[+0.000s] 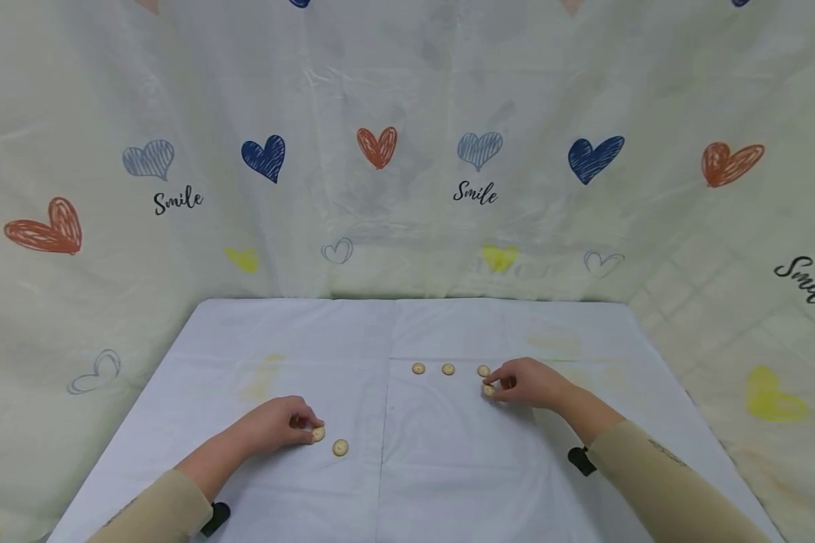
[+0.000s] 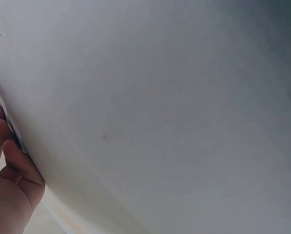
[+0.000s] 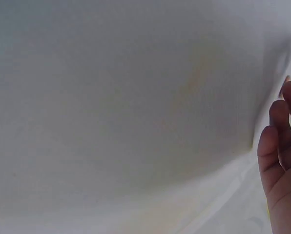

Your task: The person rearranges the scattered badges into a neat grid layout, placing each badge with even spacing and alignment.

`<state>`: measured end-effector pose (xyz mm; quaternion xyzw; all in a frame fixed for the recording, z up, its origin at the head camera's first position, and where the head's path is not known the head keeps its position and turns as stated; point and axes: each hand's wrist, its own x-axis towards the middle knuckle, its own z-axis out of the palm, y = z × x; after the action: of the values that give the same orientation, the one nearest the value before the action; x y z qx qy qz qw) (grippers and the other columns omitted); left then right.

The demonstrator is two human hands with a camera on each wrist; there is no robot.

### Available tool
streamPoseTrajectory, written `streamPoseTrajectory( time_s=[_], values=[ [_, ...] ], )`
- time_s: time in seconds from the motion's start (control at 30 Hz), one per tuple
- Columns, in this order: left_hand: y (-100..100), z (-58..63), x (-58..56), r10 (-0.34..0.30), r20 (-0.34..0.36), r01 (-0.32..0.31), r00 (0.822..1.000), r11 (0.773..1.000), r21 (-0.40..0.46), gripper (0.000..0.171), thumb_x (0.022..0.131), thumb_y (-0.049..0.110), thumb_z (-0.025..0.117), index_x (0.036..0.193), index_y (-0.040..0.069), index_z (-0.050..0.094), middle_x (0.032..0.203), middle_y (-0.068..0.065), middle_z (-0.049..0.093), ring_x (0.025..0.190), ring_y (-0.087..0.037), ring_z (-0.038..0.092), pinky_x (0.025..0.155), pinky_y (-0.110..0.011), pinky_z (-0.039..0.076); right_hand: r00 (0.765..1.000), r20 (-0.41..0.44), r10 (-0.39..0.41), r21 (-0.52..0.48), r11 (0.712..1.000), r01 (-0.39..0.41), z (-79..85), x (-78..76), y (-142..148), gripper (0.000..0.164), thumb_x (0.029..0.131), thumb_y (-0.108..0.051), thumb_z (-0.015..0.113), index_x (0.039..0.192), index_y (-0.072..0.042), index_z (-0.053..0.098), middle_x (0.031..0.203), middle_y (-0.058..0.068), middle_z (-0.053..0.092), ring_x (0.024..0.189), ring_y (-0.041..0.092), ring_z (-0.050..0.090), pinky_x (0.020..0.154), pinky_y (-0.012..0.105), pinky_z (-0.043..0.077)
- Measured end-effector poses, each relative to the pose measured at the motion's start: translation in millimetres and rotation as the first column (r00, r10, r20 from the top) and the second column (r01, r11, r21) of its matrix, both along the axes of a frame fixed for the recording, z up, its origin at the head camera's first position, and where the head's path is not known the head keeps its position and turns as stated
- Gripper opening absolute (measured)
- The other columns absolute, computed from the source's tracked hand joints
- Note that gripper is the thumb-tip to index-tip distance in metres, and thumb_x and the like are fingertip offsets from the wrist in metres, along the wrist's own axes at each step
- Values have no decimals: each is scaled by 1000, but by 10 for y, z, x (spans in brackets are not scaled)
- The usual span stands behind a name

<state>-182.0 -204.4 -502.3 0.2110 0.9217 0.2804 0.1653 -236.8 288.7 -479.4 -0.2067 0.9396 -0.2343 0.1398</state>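
Observation:
Round tan buttons lie on the white tablecloth in the head view. My left hand (image 1: pixel 281 424) pinches one button (image 1: pixel 318 434) between thumb and fingers at the left of the table. Just to the right of it lies a loose button (image 1: pixel 340 447). Farther back, my right hand (image 1: pixel 526 383) pinches another button (image 1: pixel 489 390) at its fingertips. Close behind that one is a button (image 1: pixel 484 370), at the right end of a row with a middle button (image 1: pixel 448 369) and a left button (image 1: pixel 418 368). The wrist views show part of each hand against the cloth, with the held buttons mostly hidden.
The white cloth (image 1: pixel 299 332) covers the table and has a crease down its middle. Behind and beside the table hangs a pale sheet (image 1: pixel 421 75) printed with hearts and words. A black wrist device (image 1: pixel 216 519) shows under the left sleeve, another (image 1: pixel 581 461) under the right.

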Motion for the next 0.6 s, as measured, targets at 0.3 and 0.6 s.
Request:
streamPoseTrajectory(
  time_s=[0.3, 0.6],
  values=[
    [22, 41, 22, 1, 8, -1, 1000, 1000, 6, 16, 86, 27, 79, 101, 29, 77, 86, 14, 58, 79, -7, 51, 72, -29, 45, 999, 26, -25, 37, 999, 24, -69, -56, 1, 25, 83, -23, 81, 108, -23, 78, 77, -7, 57, 74, 13, 51, 67, 32, 43],
    [8, 46, 25, 16, 9, -16, 1000, 1000, -1, 16, 85, 26, 79, 101, 29, 77, 85, 15, 57, 79, -7, 51, 72, -28, 45, 999, 32, -34, 14, 999, 33, -54, -59, -1, 26, 84, -25, 81, 109, -23, 78, 77, -7, 57, 72, 13, 50, 66, 32, 42]
  ],
)
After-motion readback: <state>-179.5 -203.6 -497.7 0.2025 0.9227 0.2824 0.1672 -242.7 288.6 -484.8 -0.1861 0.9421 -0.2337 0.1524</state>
